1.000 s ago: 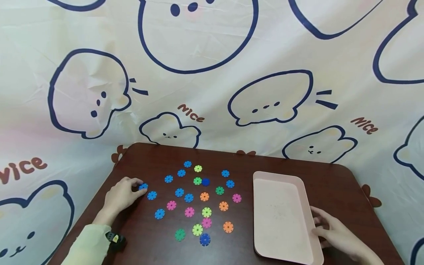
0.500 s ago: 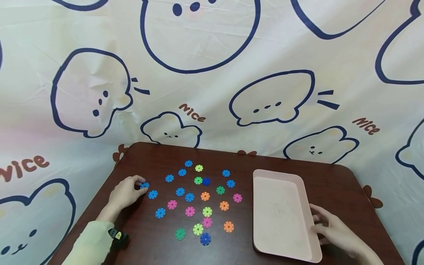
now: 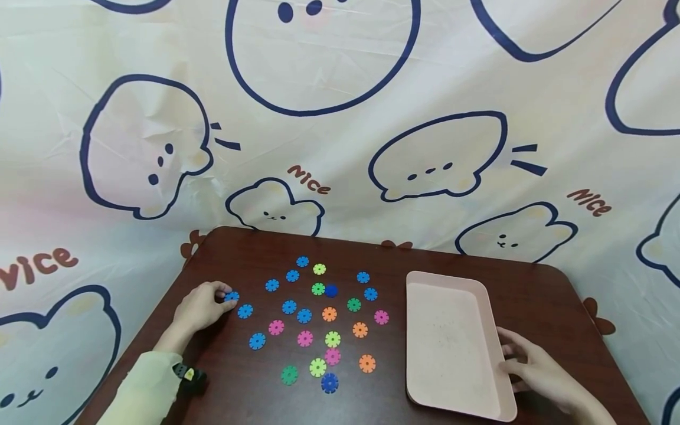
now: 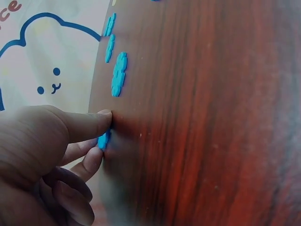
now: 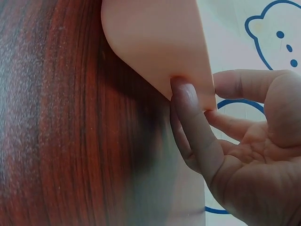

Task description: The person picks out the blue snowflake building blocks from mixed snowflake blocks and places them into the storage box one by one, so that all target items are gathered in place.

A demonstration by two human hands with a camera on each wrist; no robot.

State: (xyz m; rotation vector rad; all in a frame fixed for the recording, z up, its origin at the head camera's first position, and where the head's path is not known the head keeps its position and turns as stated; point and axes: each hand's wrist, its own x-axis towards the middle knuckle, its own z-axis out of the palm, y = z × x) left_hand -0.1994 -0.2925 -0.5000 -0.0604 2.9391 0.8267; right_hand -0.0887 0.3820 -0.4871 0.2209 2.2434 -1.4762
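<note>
Thumb and fingers of my left hand (image 3: 199, 309) pinch a blue notched plastic disc (image 3: 231, 296) at the left side of the table. In the left wrist view the blue disc (image 4: 103, 140) shows its edge between thumb and fingers, close to the tabletop; whether it is lifted I cannot tell. Another blue disc (image 3: 245, 311) lies just right of it. On the right, my right hand (image 3: 542, 369) grips the long outer wall of a shallow pale pink tray (image 3: 451, 348). The right wrist view has fingers on both sides of the tray's wall (image 5: 155, 42).
Several notched discs lie scattered over the dark brown table (image 3: 234, 395): blue, a green disc (image 3: 289, 375), a pink disc (image 3: 305, 338), an orange disc (image 3: 367, 363), a yellow-green disc (image 3: 317, 367). A printed cartoon curtain (image 3: 340, 147) hangs behind the table.
My left fingers have shifted slightly on the blue disc, and more of its top shows. The right hand and the tray look almost the same.
</note>
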